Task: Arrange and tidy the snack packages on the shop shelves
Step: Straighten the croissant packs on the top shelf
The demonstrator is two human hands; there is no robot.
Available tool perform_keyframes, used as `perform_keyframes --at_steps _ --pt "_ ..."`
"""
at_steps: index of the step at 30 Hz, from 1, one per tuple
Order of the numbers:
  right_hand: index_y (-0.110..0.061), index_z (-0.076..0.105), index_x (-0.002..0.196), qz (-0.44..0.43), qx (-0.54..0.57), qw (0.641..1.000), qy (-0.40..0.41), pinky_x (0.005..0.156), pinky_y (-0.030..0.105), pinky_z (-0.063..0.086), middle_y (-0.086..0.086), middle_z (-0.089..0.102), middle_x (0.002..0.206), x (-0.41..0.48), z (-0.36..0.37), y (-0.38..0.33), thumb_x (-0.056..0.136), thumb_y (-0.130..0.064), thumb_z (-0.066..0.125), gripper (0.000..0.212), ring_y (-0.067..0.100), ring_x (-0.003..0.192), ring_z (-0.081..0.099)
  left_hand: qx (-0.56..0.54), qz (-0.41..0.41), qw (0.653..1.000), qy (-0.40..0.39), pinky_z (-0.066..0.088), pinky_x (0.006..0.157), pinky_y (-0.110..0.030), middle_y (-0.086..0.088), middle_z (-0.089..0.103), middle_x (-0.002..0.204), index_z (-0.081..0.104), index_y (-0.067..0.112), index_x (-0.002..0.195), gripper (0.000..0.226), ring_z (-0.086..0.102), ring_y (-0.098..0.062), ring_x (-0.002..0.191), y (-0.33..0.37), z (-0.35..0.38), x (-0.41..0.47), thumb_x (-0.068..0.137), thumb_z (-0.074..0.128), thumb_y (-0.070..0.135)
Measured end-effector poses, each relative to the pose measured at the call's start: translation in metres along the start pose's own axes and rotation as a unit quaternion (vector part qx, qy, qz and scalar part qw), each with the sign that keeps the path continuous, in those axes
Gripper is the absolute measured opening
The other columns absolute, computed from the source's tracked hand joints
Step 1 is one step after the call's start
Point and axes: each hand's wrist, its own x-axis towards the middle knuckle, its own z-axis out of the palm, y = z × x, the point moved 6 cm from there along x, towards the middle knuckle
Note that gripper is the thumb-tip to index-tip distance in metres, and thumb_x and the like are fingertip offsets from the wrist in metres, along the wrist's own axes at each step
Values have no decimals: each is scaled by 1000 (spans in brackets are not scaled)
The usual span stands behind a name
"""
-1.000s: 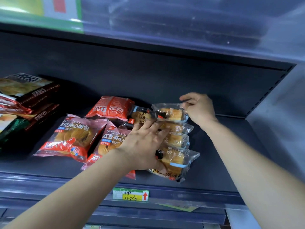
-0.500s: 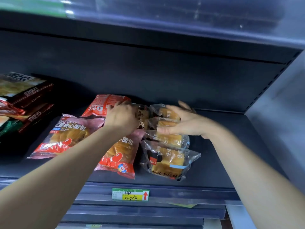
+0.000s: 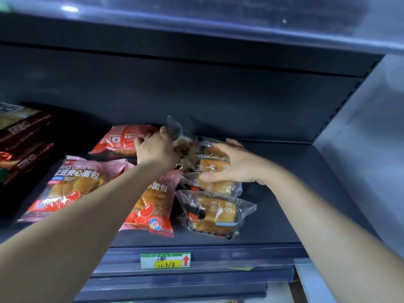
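On the dark shelf [image 3: 284, 193] lie three red bean bread packages: one at the back [image 3: 122, 138], one at the left [image 3: 72, 186] and one in the middle [image 3: 153, 206]. To their right is a row of clear-wrapped bread packages, the nearest [image 3: 215, 213] at the front. My left hand [image 3: 156, 149] grips a clear, dark-printed package [image 3: 179, 138] at the back and lifts its end. My right hand [image 3: 231, 164] rests with fingers spread over the clear packages [image 3: 213, 165] behind the front one.
Dark boxed snacks [image 3: 21, 136] are stacked at the far left of the shelf. A green and yellow price tag [image 3: 165, 260] sits on the shelf's front rail. The upper shelf overhangs close above, and a grey side wall [image 3: 360, 149] bounds the right.
My left hand went from the front clear packages to the back and raised a clear package there. My right hand came forward from the rearmost pack onto the stacked clear packages.
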Motion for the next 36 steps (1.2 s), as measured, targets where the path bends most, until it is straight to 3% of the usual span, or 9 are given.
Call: perform_keyframes --at_steps 3,6,13,18,22,26,30,34,36 --pt "-37 39 142 -3 115 990 86 102 28 33 -4 28 154 2 -8 9 80 -54 68 71 16 137 34 -37 35 997 66 36 98 -51 -8 56 125 45 11 124 43 50 -33 119 5 -12 2 85 63 19" --pt "-31 55 129 34 223 959 172 82 23 47 -6 55 125 7 -15 26 88 -28 68 43 10 99 58 -51 120 982 138 45 87 -48 -9 56 121 53 10 116 31 48 -34 116 20 -26 3 85 59 11" --pt "-22 70 89 71 340 905 244 69 23 59 0 69 89 12 -23 44 81 6 67 30 14 72 69 -31 271 941 201 50 74 -49 -11 61 102 63 6 89 22 49 -36 102 47 -30 11 74 61 -9" --pt "-16 71 84 43 395 874 279 47 21 49 8 72 80 16 -39 39 81 7 64 24 17 58 63 -78 315 934 153 50 82 -47 -13 55 114 66 4 102 26 47 -33 109 55 -29 21 77 67 -1" --pt "-16 68 89 50 474 839 262 61 24 57 6 70 93 32 -37 41 85 -5 70 11 15 72 67 -132 238 960 64 39 107 -38 -14 40 135 46 17 140 65 41 -31 126 45 -20 47 80 70 4" --pt "-17 63 111 35 527 815 237 83 27 56 8 64 110 44 -24 43 82 -5 73 33 21 97 67 -108 116 985 74 41 102 -44 -20 39 132 39 13 138 63 44 -39 121 24 -10 55 84 71 19" --pt "-19 59 121 43 487 847 209 71 26 55 10 61 115 47 -19 42 79 9 66 51 24 101 65 -183 -14 983 22 46 91 -44 -20 42 132 32 10 137 68 53 -40 112 1 3 53 84 72 19" --pt "-18 60 118 103 418 882 194 57 29 57 10 65 106 46 -16 42 83 3 69 41 23 88 68 -346 -52 937 -16 51 87 -35 -2 53 114 32 18 141 61 55 -22 99 -4 14 54 88 64 11" --pt "-13 64 110 81 443 868 210 51 27 55 10 67 92 46 -20 38 83 -1 71 30 19 70 67 -436 -61 896 -55 53 90 -40 0 58 112 40 23 138 55 60 -21 100 -2 23 55 90 61 6"
